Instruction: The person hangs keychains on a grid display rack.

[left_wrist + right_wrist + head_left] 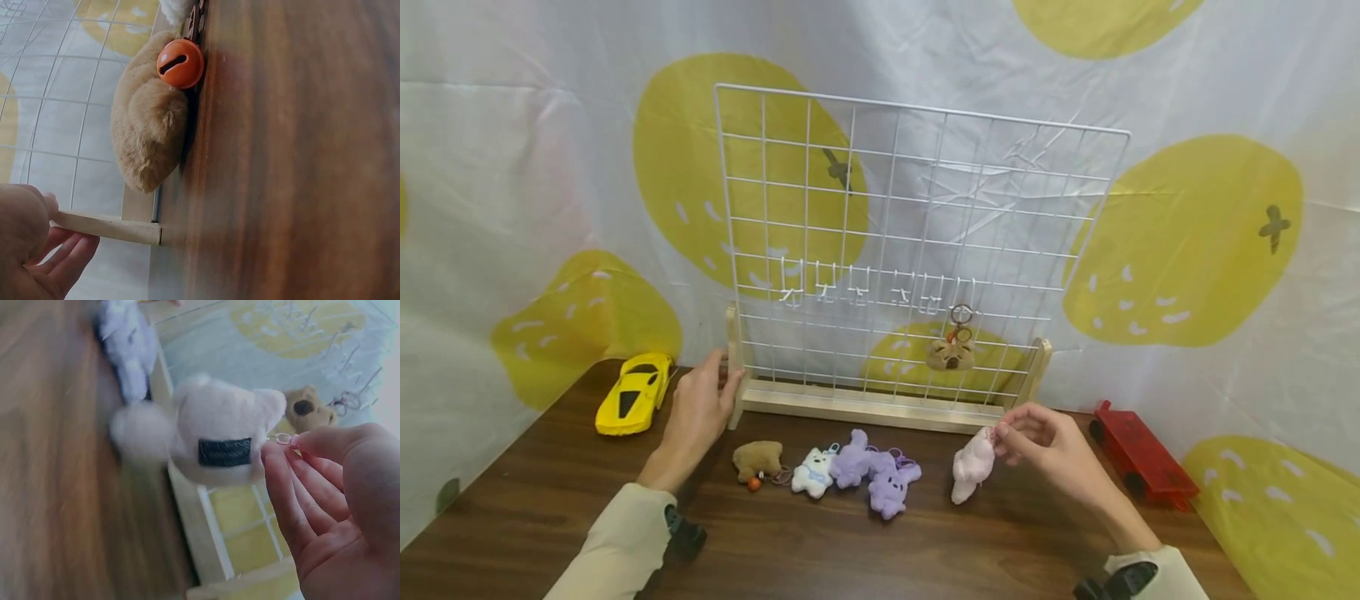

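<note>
My right hand [1043, 446] pinches the small ring of a pale pink plush keychain [972, 467], which hangs from the fingertips near the rack's right foot. A dark label shows on the plush in the right wrist view. My left hand [702, 404] holds the left wooden post [112, 226] of the rack, thumb on one side and fingers on the other. The white wire grid [887, 192] stands upright in that wooden base. From the rightmost of its several hooks hangs a brown bear-head keychain [951, 355].
Along the table [820, 550] lie a brown plush keychain [757, 460] with an orange bell [180, 64], a white one [812, 473] and purple ones [889, 490]. A yellow toy car [636, 393] sits at the left, a red toy vehicle [1144, 454] at the right. Patterned cloth hangs behind.
</note>
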A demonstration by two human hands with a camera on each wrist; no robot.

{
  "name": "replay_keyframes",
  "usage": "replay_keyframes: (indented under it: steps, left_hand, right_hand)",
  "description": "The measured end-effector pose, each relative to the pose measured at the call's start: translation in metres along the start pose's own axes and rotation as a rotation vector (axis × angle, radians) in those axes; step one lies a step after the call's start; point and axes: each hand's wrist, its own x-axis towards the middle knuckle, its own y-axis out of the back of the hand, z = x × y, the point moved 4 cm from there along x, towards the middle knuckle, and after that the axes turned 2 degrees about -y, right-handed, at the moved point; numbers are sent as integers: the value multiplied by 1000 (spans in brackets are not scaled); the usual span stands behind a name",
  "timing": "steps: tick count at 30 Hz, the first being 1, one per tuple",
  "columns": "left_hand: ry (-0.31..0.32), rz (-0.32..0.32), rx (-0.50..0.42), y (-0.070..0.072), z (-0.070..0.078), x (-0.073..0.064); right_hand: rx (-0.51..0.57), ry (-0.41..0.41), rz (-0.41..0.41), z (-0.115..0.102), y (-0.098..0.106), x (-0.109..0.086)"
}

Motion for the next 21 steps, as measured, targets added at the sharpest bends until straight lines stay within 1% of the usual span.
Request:
replay_keyframes:
  steps: [5,10,12,17,21]
  left_hand:
    - [-4,3,1,0,0,0]
    - [-35,30,33,-1,2,-1]
    - [-44,41,42,-1,2,-1]
    - [-45,48,31,-1,1,-1]
    - [-42,49,32,0,1,0]
  right_hand:
    - [-5,12,43,-15,-2,9]
    - [15,48,65,-27,-7,16]
    - [11,73,80,-31,-9,18]
    - [1,144,138,-46,-14,26]
    - [53,178,164,-64,-19,33]
